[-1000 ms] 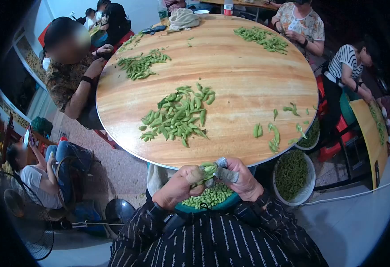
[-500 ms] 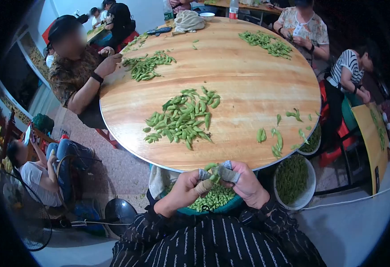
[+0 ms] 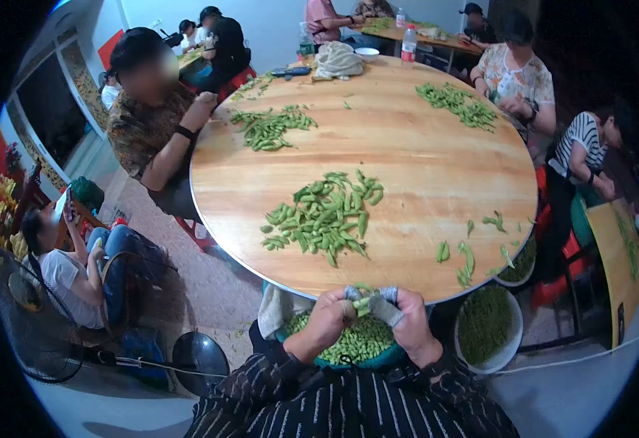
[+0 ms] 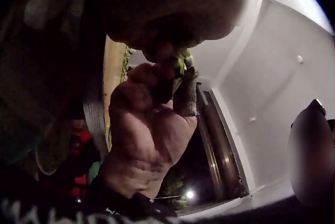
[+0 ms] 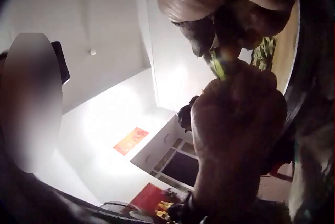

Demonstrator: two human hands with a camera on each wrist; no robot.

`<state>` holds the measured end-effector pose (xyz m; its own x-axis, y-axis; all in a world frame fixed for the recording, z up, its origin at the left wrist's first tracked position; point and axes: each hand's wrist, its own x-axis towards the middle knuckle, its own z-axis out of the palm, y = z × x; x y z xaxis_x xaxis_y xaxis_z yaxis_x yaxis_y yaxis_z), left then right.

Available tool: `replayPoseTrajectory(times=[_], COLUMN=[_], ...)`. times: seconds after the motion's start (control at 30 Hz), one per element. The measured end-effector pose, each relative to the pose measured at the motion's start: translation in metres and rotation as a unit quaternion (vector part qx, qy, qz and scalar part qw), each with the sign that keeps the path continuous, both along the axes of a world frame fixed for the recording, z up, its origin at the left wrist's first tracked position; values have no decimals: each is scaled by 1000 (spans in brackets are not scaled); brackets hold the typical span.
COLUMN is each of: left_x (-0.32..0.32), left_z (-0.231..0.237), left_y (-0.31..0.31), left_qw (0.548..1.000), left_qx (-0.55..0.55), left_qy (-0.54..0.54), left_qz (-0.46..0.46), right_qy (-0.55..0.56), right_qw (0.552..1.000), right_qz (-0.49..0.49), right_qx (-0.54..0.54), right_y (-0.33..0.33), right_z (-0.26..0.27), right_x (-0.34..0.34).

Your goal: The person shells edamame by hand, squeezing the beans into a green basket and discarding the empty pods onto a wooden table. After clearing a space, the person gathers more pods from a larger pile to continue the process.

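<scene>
In the head view my left hand (image 3: pixel 326 323) and right hand (image 3: pixel 413 327) meet just off the table's near edge. Between them is a green soybean pod (image 3: pixel 363 305), pinched by the fingers of both hands. Grey wraps cover some fingertips, such as the right thumb (image 3: pixel 386 312). Below the hands, a green basin (image 3: pixel 389 355) holds shelled green beans (image 3: pixel 359 343). The left wrist view shows the pod (image 4: pixel 181 63) at the fingertips, partly hidden. From the right wrist, the pod (image 5: pixel 218 68) sticks out between both hands' fingers. A pile of pods (image 3: pixel 323 215) lies on the round wooden table (image 3: pixel 407 168).
Loose pods (image 3: pixel 467 263) lie to the right on the table, with other piles farther back. A white basin of pods (image 3: pixel 489 325) stands on the floor at right. People sit around the table; a fan (image 3: pixel 35 314) stands at left. A cloth (image 3: pixel 337 60) and bottles are at the back.
The head view has tilted up and left, so the table sits lower and farther right in it. Both hands stay together over the basin, their fingers shifting around a pod.
</scene>
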<state>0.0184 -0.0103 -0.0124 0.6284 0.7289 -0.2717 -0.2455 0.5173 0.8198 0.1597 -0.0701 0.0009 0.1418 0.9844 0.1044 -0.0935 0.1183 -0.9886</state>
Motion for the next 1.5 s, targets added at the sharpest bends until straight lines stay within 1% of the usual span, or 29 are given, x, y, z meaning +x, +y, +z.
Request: replayPoseTrajectory(times=[0.03,0.07,0.1,0.13,0.17,0.2,0.23,0.33,0.4,0.43,0.5,0.53,0.6,0.63,0.7,0.73,0.8,0.83,0.9,0.93,1.03,1.1,1.13,1.2,1.23,1.3,1.4,1.47,1.5], left_x=[1,-3,-7,-7,-11,-11,-12,-4,-3,-3,-3,-4,-6,-6,-5,-4,-2,-1,-2,-2,-7,-6,-6,-4,-3,0,1,2,4], left_z=[3,5,6,13,10,18,27,32,22,17,14,13,1,-2,-3,-1,18,25,16,13,15,11,9,6,5,3,-3,3,16], left_y=[-1,1,2,2,2,-2,-6,-7,-1,2,3,3,7,7,6,6,-2,-5,-4,-4,0,1,2,2,3,1,1,0,-2], left_qw=[1000,1000,998,983,977,978,978,970,971,972,980,983,994,996,997,998,994,989,986,984,981,987,989,988,988,990,992,992,993], left_qx=[-18,3,26,132,179,182,185,221,224,226,189,170,95,57,49,45,97,122,157,175,182,157,144,144,144,129,119,117,115], left_qy=[-13,16,45,131,111,103,96,106,81,67,59,55,-2,-31,-24,-21,40,71,44,31,64,39,26,48,58,46,24,24,33], left_qz=[5,-14,-34,-9,20,22,27,2,-15,-26,-35,-39,-53,-59,-46,-39,13,38,23,17,-7,-3,-1,6,10,27,35,29,25], right_qy=[54,108,128,146,165,149,128,61,10,6,-1,-38,-111,-94,-60,-65,-75,-76,-78,-114,-231,-313,-336,-380,-385,-394,-378,-329,-303], right_qw=[998,993,990,987,983,985,988,997,1000,1000,1000,999,994,996,998,998,996,996,997,993,968,941,932,910,907,903,913,938,949], right_qz=[4,6,1,-3,-4,-25,-26,-19,-15,-9,0,2,4,-1,-13,-24,-48,-42,-27,-29,-37,-38,-41,-47,-48,-50,-46,-45,-44], right_qx=[-28,-54,-62,-69,-74,-86,-78,-48,-24,-21,-18,-6,17,13,6,10,19,14,4,25,88,119,133,160,161,162,146,96,71], right_y=[2,3,3,3,4,4,4,5,4,3,0,-1,-3,-4,-3,-2,-1,0,-1,-1,0,0,0,0,-1,-2,-2,-2,-2], right_z=[-1,-2,-3,-2,-3,-3,-5,-6,-1,-1,-1,0,6,8,12,11,6,4,0,2,10,10,12,16,15,12,11,5,3], right_x=[1,2,5,8,10,9,8,3,3,3,4,4,4,2,-1,-1,1,2,2,1,1,0,-1,-3,-2,-2,-2,2,3])
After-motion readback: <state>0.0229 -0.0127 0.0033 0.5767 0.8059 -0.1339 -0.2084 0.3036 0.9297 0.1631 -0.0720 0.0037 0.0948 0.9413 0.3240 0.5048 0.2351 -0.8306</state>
